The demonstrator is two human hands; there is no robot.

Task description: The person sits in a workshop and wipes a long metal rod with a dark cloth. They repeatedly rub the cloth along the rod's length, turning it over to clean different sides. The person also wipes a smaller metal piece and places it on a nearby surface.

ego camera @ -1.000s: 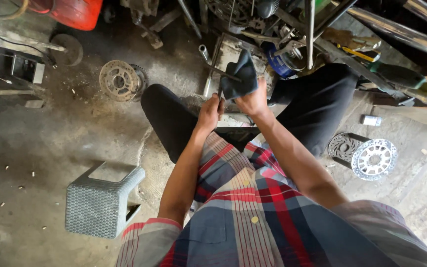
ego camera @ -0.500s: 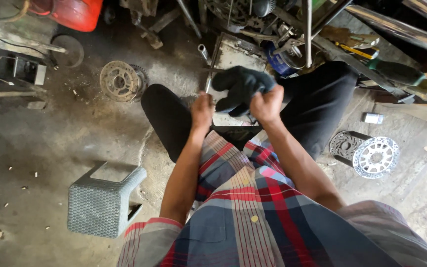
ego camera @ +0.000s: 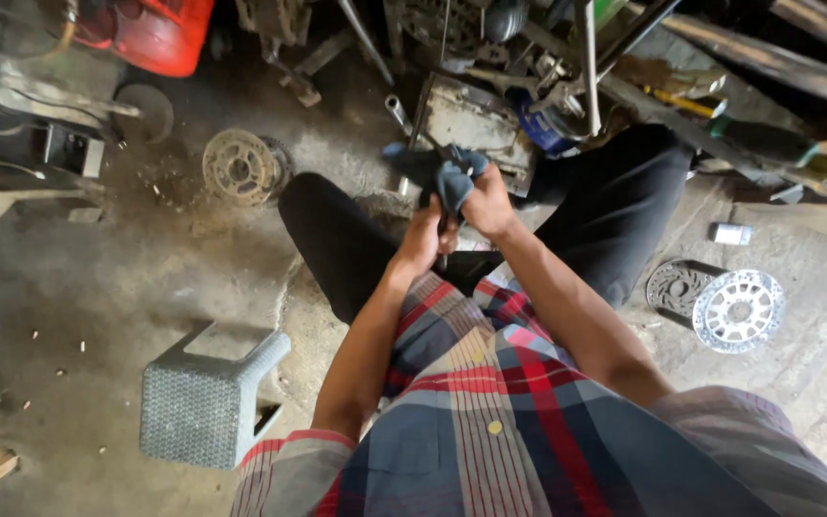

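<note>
Between both hands [ego camera: 454, 218], rod [ego camera: 444, 244] upright.

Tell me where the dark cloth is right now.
Head view, upper centre: the dark cloth is bunched in the right hand, beside the left hand, above the knees.

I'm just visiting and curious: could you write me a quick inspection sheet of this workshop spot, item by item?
Surface: bare, stained concrete floor, dusty with small chips.
Job's things: a dark blue cloth bunched around a thin dark tool whose kind I cannot tell.
Clutter: grey plastic stool tipped on its side; rusty disc on the left; shiny brake disc on the right; small white box; wood scraps at lower left.
Grippers: left hand and right hand are both closed on the cloth.
Cables: thin wires at the far left edge.
Surroundings: red container, metal bars and machine parts along the top.
</note>
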